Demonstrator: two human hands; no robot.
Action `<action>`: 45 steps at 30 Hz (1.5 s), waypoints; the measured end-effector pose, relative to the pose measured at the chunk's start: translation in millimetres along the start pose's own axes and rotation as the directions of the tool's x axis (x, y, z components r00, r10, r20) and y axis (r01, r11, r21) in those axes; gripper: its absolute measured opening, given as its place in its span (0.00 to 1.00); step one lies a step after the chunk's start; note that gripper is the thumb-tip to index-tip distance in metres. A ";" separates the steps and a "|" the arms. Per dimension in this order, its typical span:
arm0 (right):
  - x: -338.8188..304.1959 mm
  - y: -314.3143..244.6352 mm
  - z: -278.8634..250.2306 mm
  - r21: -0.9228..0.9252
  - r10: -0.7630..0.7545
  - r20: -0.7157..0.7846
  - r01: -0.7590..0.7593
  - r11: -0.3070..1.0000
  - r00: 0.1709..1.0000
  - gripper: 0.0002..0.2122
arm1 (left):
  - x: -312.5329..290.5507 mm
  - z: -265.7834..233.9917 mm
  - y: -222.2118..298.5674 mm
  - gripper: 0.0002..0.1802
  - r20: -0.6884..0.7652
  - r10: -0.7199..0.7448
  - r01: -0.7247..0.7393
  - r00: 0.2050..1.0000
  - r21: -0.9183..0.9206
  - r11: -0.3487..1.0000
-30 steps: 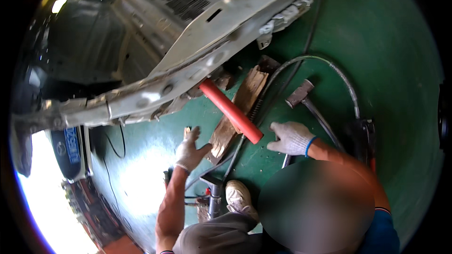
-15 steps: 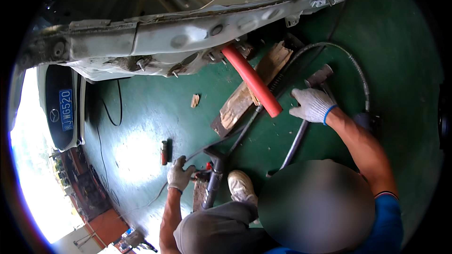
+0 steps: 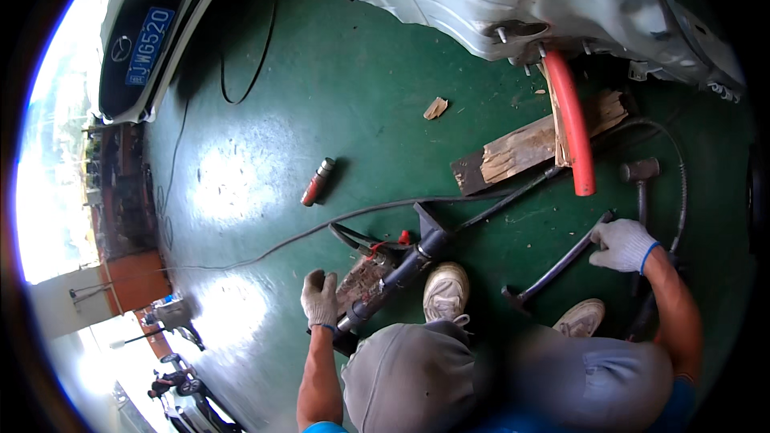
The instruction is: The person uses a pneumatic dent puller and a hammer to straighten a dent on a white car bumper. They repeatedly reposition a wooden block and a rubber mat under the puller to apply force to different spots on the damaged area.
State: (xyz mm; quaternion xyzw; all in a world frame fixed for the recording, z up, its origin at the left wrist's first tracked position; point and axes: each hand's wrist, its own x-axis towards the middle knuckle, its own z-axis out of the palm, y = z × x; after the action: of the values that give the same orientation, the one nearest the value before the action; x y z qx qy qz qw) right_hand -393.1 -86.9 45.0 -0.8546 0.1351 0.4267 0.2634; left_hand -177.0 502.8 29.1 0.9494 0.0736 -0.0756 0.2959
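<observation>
My left hand [image 3: 319,298], in a whitish work glove, hovers with loosely bent fingers beside the lower end of a black hydraulic cylinder [image 3: 401,274]; nothing shows in it. My right hand [image 3: 624,246], gloved with a blue cuff, is open, fingertips beside the upper part of a dark metal bar [image 3: 557,265] with a crosspiece at its foot. Whether they touch is unclear. Beyond that hand lies a hammer [image 3: 640,170]. A red tube [image 3: 571,124] slants down from the car body [image 3: 481,0], with a splintered wood strip [image 3: 556,116] alongside.
A broken wooden plank [image 3: 513,162] lies under the red tube. A thick black hose [image 3: 680,176] curves round the hammer, and a cable [image 3: 297,231] crosses the green floor. A small red-and-silver cylinder [image 3: 318,183] and a wood chip [image 3: 435,108] lie apart. Another car [image 3: 152,24] stands far left.
My view has swung, so the car body and floor things sit farther right. My right hand has come down from beside the hammer toward the bar; my left hand's fingers have drawn closer together.
</observation>
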 end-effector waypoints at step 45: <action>89.4 -197.2 59.6 0.652 -0.055 -0.272 0.226 0.724 0.961 0.31 | -12.0 -44.5 66.9 0.20 -0.121 0.035 -0.122 0.992 -0.854 0.506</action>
State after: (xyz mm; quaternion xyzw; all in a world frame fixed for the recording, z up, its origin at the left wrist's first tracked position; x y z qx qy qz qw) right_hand -289.0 108.9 9.9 -0.7517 0.2455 0.2233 0.5700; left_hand -171.9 472.6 104.4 0.6831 0.0713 0.0258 0.7264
